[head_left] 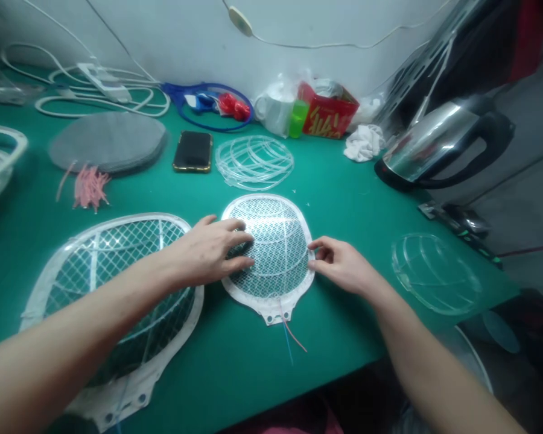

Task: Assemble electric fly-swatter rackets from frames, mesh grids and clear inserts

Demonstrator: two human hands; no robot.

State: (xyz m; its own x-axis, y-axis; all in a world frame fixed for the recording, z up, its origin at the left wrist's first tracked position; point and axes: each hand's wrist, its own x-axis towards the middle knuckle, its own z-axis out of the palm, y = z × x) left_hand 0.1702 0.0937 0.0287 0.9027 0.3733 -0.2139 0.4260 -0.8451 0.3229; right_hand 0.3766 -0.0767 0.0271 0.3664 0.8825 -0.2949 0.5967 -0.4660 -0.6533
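Observation:
A white electric-swatter head with a metal mesh lies flat in front of me, its narrow tab toward me. A red wire and a blue wire trail from that tab. My left hand rests over the mesh's left side with its fingers spread. At the right rim my right hand pinches the frame between thumb and fingers. Under my left forearm lies a larger-looking white swatter head, partly hidden by the arm.
Clear plastic frames lie behind the swatter head, and another clear frame is at the right. Farther back are a phone, grey mesh sheets, pink wires and a red box. A kettle stands right.

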